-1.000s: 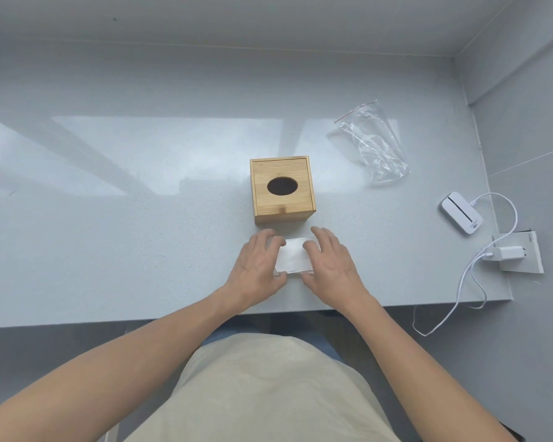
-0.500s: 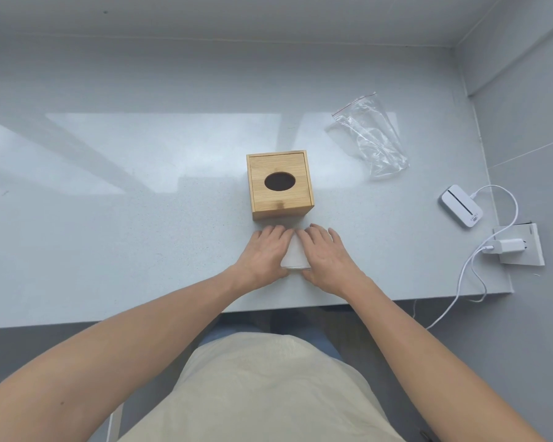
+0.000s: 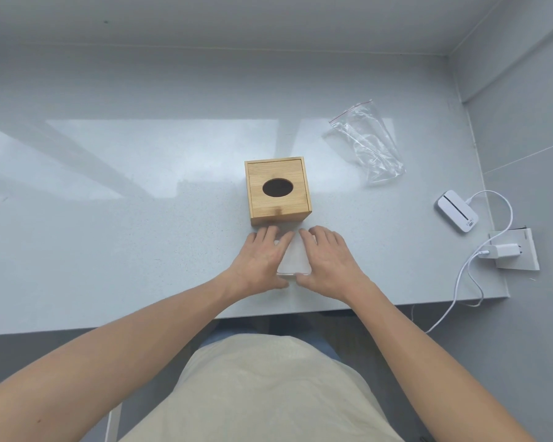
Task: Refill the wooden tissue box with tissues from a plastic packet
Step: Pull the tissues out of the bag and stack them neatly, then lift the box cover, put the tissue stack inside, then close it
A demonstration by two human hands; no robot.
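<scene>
We see a white stack of tissues (image 3: 293,260) lying flat on the grey table (image 3: 141,244), just in front of the wooden tissue box (image 3: 277,190) and near the table's front edge. No print readable on the stack; soft, matte, roughly rectangular. Our left hand (image 3: 262,260) lies palm down over its left side, fingers spread and nearly straight, thumb at the near edge. Our right hand (image 3: 328,261) mirrors it on the right side, also flat and splayed. Both press on the stack; neither is curled around it.

The box is a light bamboo-look cube, lid on, with a dark oval slot on top; no label visible. Farther back and right lies a clear plastic packet (image 3: 366,143), crinkled, glossy, with a red zip strip along its mouth, looking empty. At the right edge sits a small white device (image 3: 457,211) with tiny unreadable print, cabled to a white charger (image 3: 505,251) in a wall socket plate (image 3: 521,255). Table surface is speckled, glossy, reflecting light.
</scene>
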